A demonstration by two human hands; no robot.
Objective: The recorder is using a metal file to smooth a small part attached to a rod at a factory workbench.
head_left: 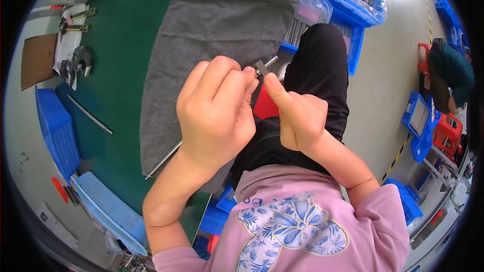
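As seen in the head view, the sole view on record, a thin metal rod (273, 61) is held slantwise above the edge of a grey cloth (222, 15), its upper end bare. Near that end, a small dark block (262, 67) is carried crosswise on the rod. Left hand (217, 108): grip clenched on the rod just beside the block, fingers curled, back of the hand uppermost. Right hand (305, 121): thumb extended, its tip apparently set against the block's near end; whether the block is pinched by this grip cannot be told, the fingers being hidden. Below the left wrist, a length of rod (164, 160) is seen over the cloth; whether it belongs to the same piece is masked by the hand. Also listed: a green desk (126, 25), on which another metal rod (91, 115) is laid, and a blue bin (358, 53) stocked with rods, beyond the knee. For good handling, it is judged that the rod should be kept firmly steadied close to the block, thumb pressure applied squarely and lightly, and tilting of the block avoided.
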